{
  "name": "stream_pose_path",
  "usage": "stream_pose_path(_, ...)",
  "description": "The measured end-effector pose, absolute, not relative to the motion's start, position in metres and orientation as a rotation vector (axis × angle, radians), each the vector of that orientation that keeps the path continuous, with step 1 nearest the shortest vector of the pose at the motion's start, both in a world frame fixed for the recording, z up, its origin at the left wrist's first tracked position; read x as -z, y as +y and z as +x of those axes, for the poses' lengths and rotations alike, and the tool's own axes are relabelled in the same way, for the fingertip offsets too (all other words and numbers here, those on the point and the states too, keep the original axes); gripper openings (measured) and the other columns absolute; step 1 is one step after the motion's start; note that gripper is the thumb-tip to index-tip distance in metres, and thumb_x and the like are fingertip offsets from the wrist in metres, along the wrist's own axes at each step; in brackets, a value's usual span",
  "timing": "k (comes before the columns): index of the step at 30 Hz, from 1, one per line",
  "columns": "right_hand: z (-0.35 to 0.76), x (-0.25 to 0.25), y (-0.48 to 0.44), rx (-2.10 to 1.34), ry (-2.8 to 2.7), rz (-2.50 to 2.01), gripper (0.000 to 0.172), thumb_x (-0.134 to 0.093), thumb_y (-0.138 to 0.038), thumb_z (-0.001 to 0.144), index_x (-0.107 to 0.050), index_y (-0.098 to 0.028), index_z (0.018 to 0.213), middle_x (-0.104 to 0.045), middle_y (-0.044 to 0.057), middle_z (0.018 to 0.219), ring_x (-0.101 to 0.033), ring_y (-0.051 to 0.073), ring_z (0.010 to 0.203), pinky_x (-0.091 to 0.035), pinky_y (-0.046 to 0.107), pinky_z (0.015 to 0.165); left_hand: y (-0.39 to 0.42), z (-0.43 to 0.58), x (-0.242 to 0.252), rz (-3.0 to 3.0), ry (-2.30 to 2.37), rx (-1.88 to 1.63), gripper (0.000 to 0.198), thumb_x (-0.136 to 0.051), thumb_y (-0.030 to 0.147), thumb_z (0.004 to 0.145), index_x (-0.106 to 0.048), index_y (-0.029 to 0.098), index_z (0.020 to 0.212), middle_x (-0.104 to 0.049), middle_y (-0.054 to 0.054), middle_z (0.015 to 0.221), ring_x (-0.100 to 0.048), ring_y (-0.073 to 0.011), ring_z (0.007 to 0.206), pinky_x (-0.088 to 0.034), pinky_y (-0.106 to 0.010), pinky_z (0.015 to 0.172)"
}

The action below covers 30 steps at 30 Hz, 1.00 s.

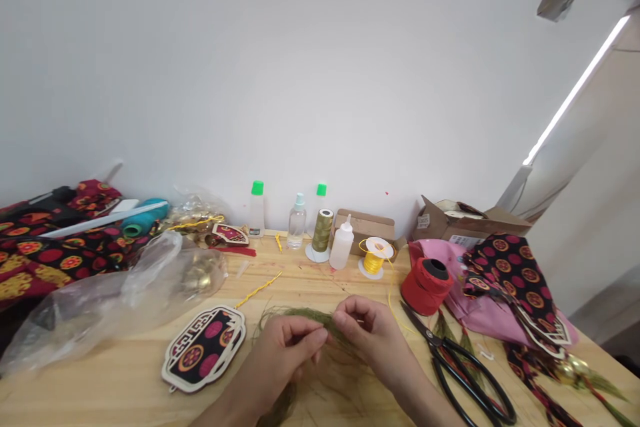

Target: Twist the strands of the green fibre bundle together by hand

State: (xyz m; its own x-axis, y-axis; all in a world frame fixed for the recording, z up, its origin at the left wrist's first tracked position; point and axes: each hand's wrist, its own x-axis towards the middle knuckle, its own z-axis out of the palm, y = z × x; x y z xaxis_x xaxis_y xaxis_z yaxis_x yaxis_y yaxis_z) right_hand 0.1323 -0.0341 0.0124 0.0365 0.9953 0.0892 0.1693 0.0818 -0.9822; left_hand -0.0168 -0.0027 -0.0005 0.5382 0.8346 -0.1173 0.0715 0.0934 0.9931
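Observation:
My left hand (pixel 287 350) and my right hand (pixel 367 333) meet low in the middle of the wooden table (pixel 125 390). Both pinch a bundle of thin olive-green threads (pixel 300 313) that runs between them and trails down below the left hand. The fingers of each hand are curled closed on the strands. A flat patterned ornament (pixel 204 345) in black, pink and white lies just left of my left hand. Black scissors (pixel 457 363) lie just right of my right hand.
A red thread spool (pixel 426 285), yellow cord spool (pixel 373 259), olive cone spool (pixel 321 232) and small bottles (pixel 296 220) stand behind. Clear plastic bags (pixel 110 297) and patterned fabric (pixel 45 247) lie left; a cardboard box (pixel 463 220), pink wrap and patterned pieces (pixel 505 270) right.

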Motion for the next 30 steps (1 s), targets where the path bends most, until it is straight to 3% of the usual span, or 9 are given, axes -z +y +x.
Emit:
stream_pose_path(3, 0.133, -0.009, -0.033, -1.005, -1.311, -1.277, 0.026, -0.055, -0.038, 0.071, -0.059, -0.012, 0.072, -0.052, -0.001, 0.062, -0.039, 0.008, 0.051, -0.028, 0.018, 0.045, 0.003, -0.018, 0.004, 1.233, 0.797, -0.816, 0.020, -0.058, 0.032, 0.066, -0.067, 0.014, 0.065, -0.055, 0.000, 0.059, -0.045, -0.0090, 0.048, -0.034, -0.021, 0.046)
stream_pose_path(5, 0.129, -0.007, -0.033, -1.033, -1.313, -1.222, 0.027, -0.054, -0.039, 0.073, -0.062, -0.014, 0.079, -0.059, 0.002, 0.070, -0.046, 0.011, 0.057, -0.034, 0.020, 0.049, 0.007, -0.021, 0.005, 1.240, 0.740, -0.919, 0.016, -0.060, 0.028, 0.066, -0.069, 0.016, 0.067, -0.062, -0.005, 0.079, -0.053, -0.0172, 0.081, -0.039, -0.025, 0.072)
stream_pose_path(11, 0.107, -0.007, -0.038, -1.130, -1.454, -0.888, 0.024, -0.049, -0.032, 0.079, -0.064, -0.019, 0.092, -0.062, 0.003, 0.083, -0.053, 0.017, 0.081, -0.037, 0.029, 0.080, 0.005, -0.022, -0.003, 1.258, 0.763, -0.965, 0.014, -0.059, 0.027, 0.068, -0.070, 0.018, 0.066, -0.053, -0.008, 0.116, -0.029, -0.0210, 0.119, -0.015, -0.029, 0.100)
stream_pose_path(14, 0.100, -0.005, -0.040, -1.240, -1.395, -0.812, 0.026, -0.050, -0.034, 0.078, -0.068, -0.015, 0.079, -0.060, 0.002, 0.068, -0.052, 0.015, 0.069, -0.039, 0.027, 0.071, -0.001, -0.019, -0.010, 1.108, 0.737, -0.933, 0.015, -0.059, 0.024, 0.069, -0.069, 0.016, 0.062, -0.048, -0.008, 0.122, -0.028, -0.0207, 0.120, -0.026, -0.026, 0.095)
stream_pose_path(18, 0.099, -0.003, -0.040, -1.450, -1.281, -0.755, 0.030, -0.056, -0.039, 0.072, -0.069, -0.013, 0.064, -0.054, 0.000, 0.053, -0.048, 0.012, 0.056, -0.039, 0.023, 0.058, -0.003, -0.020, -0.013, 0.859, 0.724, -0.891, 0.009, -0.061, 0.018, 0.066, -0.067, 0.013, 0.061, -0.048, -0.007, 0.122, -0.043, -0.0225, 0.109, -0.047, -0.020, 0.067)
stream_pose_path(20, 0.099, -0.003, -0.040, -1.464, -1.295, -0.748, 0.029, -0.058, -0.040, 0.070, -0.069, -0.013, 0.064, -0.054, 0.000, 0.053, -0.047, 0.011, 0.056, -0.038, 0.022, 0.058, -0.003, -0.021, -0.012, 0.727, 0.673, -0.913, 0.006, -0.061, 0.014, 0.067, -0.066, 0.013, 0.064, -0.053, -0.008, 0.115, -0.051, -0.0196, 0.098, -0.048, -0.021, 0.069)
stream_pose_path(23, 0.102, 0.000, -0.043, -1.445, -1.403, -0.776, 0.031, -0.058, -0.040, 0.071, -0.070, -0.012, 0.063, -0.051, -0.002, 0.051, -0.042, 0.007, 0.051, -0.035, 0.019, 0.056, -0.001, -0.024, -0.015, 0.525, 0.547, -0.991, 0.011, -0.052, 0.008, 0.073, -0.062, 0.012, 0.071, -0.062, -0.007, 0.088, -0.058, -0.0132, 0.080, -0.047, -0.029, 0.078)
stream_pose_path(25, 0.107, 0.003, -0.046, -1.465, -1.521, -0.836, 0.032, -0.056, -0.039, 0.072, -0.070, -0.011, 0.065, -0.049, -0.003, 0.050, -0.039, 0.006, 0.048, -0.033, 0.018, 0.051, 0.002, -0.028, -0.020, 0.411, 0.419, -1.004, 0.018, -0.042, 0.006, 0.079, -0.057, 0.011, 0.070, -0.056, 0.000, 0.060, -0.055, -0.0068, 0.055, -0.051, -0.025, 0.066)
stream_pose_path(30, 0.134, -0.001, -0.048, -1.533, -1.929, -0.939, 0.030, -0.059, -0.038, 0.069, -0.070, -0.012, 0.080, -0.054, -0.001, 0.055, -0.042, 0.008, 0.049, -0.033, 0.018, 0.045, 0.017, -0.048, -0.032, 0.203, 0.231, -0.952, 0.031, -0.022, 0.012, 0.087, -0.044, 0.015, 0.065, -0.038, 0.007, 0.042, -0.037, -0.0048, 0.032, -0.030, -0.014, 0.028)
